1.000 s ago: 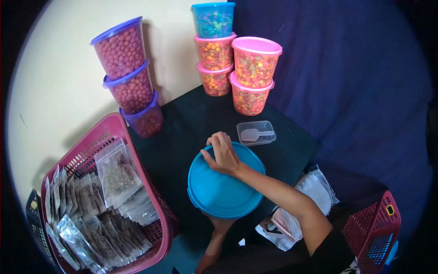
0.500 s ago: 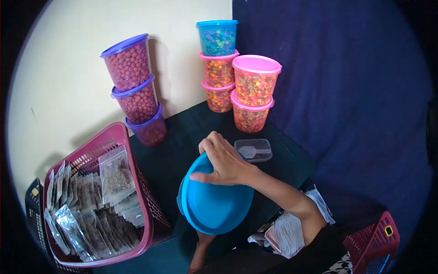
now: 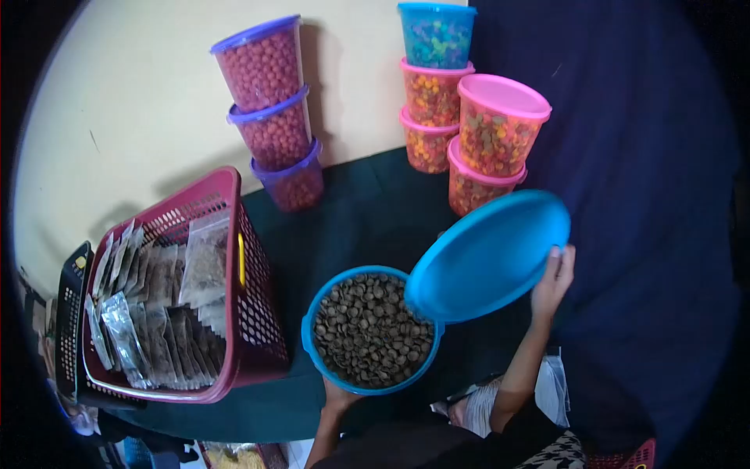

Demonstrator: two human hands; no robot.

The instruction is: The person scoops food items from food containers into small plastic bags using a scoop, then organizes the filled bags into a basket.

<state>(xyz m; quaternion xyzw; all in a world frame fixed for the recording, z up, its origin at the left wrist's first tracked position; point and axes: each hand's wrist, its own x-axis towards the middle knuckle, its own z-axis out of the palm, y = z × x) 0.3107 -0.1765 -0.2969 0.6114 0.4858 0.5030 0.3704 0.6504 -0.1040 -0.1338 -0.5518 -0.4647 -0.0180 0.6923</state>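
Note:
A round blue tub (image 3: 374, 331) full of small dark brown disc-like pieces stands uncovered on the dark green cloth. My left hand (image 3: 341, 395) is against the tub's near left side, its fingers mostly hidden under the tub. A blue lid (image 3: 491, 255), tilted, is held up by my right hand (image 3: 554, 283), thumb on its right edge and the other fingers behind. The lid's left edge overlaps the tub's right rim in view.
A maroon basket (image 3: 258, 328) of filled clear packets stands left. Purple-lidded tubs (image 3: 275, 137) are stacked behind; pink-lidded tubs (image 3: 500, 129) and a blue-lidded tub (image 3: 436, 37) stand at back right. Clear empty bags (image 3: 551, 388) lie near my right forearm.
The lid has come off the tub and moved right with my right hand, showing the brown pieces. The camera view has shifted, and the small clear box with the scoop is now hidden.

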